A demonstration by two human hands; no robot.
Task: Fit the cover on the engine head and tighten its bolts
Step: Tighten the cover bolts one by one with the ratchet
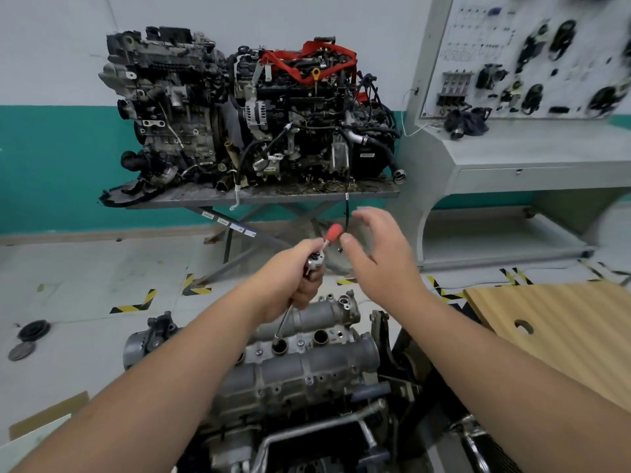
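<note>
The grey metal cover (297,373) lies on the engine head in front of me, with round plug wells and small bolts along its middle. My left hand (293,278) grips a ratchet wrench (316,262) with a red handle tip (333,232). Its thin extension (283,324) runs down to a bolt beside a plug well. My right hand (379,254) hovers just right of the red handle tip, fingers spread and holding nothing.
Two dirty engines (246,110) stand on a scissor lift table (259,196) against the far wall. A grey training bench with a parts board (532,63) is at right. A wooden board (560,329) lies at right. Rubber and metal discs (29,336) lie on the floor at left.
</note>
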